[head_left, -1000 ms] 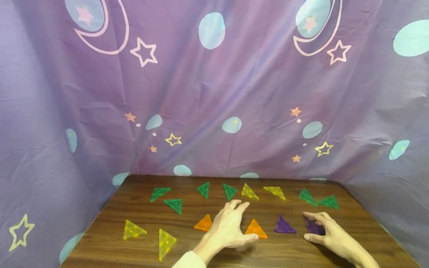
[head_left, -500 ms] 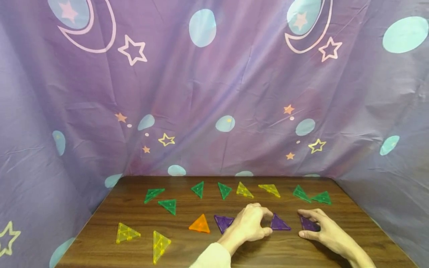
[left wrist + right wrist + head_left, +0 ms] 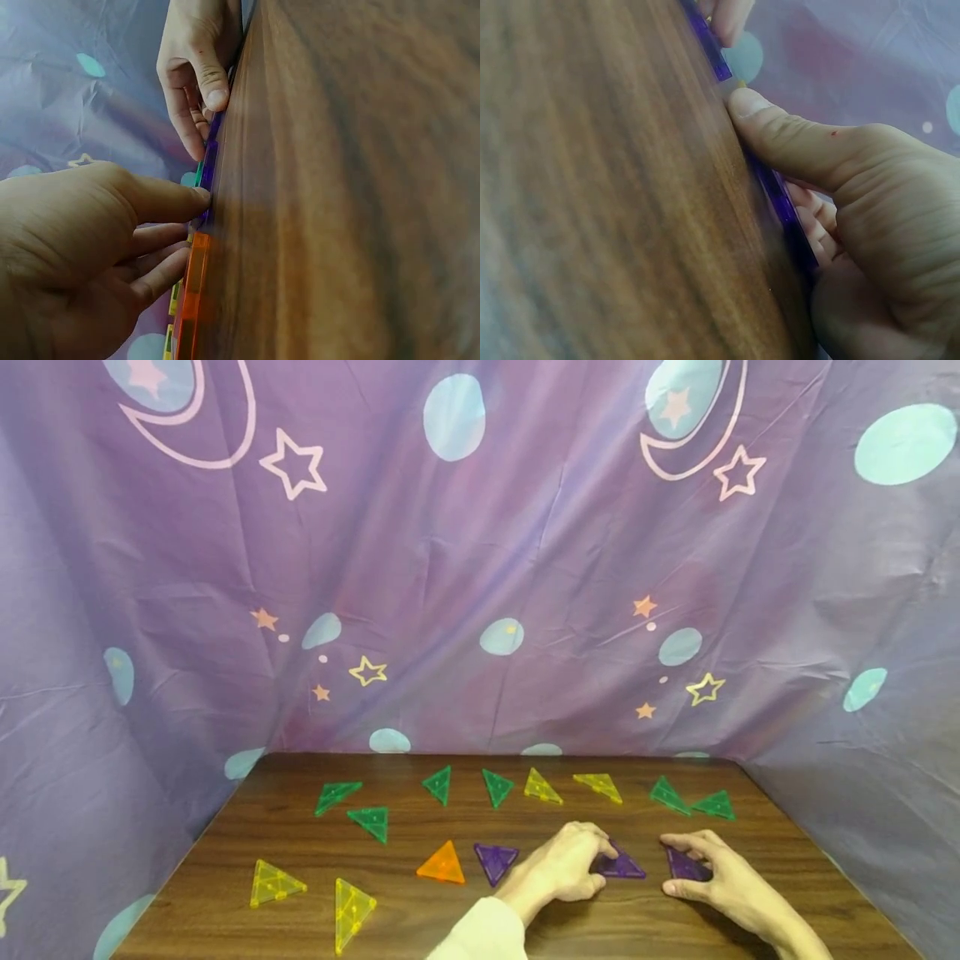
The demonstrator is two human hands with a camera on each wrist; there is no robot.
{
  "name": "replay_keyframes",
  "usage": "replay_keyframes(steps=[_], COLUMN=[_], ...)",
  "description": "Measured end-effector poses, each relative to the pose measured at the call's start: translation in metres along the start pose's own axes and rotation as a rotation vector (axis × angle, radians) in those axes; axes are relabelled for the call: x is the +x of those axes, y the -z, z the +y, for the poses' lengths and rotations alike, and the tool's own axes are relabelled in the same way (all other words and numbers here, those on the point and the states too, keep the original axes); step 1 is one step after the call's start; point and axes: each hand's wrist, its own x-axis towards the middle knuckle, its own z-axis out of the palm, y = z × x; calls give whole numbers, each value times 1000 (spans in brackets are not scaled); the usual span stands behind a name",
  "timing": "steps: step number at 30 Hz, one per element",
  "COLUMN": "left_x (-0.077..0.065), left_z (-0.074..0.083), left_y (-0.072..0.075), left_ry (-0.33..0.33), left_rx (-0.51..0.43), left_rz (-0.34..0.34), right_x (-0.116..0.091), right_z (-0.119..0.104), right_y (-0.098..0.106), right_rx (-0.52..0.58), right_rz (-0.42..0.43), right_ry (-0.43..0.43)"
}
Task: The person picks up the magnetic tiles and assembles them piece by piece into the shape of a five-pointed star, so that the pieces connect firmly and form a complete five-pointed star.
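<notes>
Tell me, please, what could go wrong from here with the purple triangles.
If the left hand pushes sideways, the middle purple triangle might bump the right purple triangle, held across a gap by the right hand.
Both lie flat on the table, so a pinch at their thin edges could slip.
The left purple triangle lies close to the left hand's wrist and may be nudged.

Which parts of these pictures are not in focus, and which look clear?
Head view: the orange triangle has fairly clear edges; left wrist view: the wooden table goes soft toward the right edge; right wrist view: the table's grain is blurred too.
</notes>
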Motion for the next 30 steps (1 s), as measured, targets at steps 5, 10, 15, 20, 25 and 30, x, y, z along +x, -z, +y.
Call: replay_keyframes(steps=[5, 10, 15, 20, 25, 30], left_x=[3, 5, 7, 10, 0, 0], left_z=[2, 3, -1, -10, 2, 5], left_y=[0, -2, -14, -27, -3, -2], left_ry=[28, 30, 38, 53, 72, 97], left_rx=[-10, 35, 60, 37, -11, -34], left_rz=[33, 75, 132, 202, 182, 157], right_x=[-1, -1, -4, -5, -4, -5], right_z=[-3, -6, -8, -8, -8, -8], right_y=[0, -2, -3, -4, -4, -5], right_rx=[-33, -20, 22, 14, -6, -22], right_rz=[33, 43, 40, 54, 73, 86], right_ry=[6, 4, 5, 5, 24, 33])
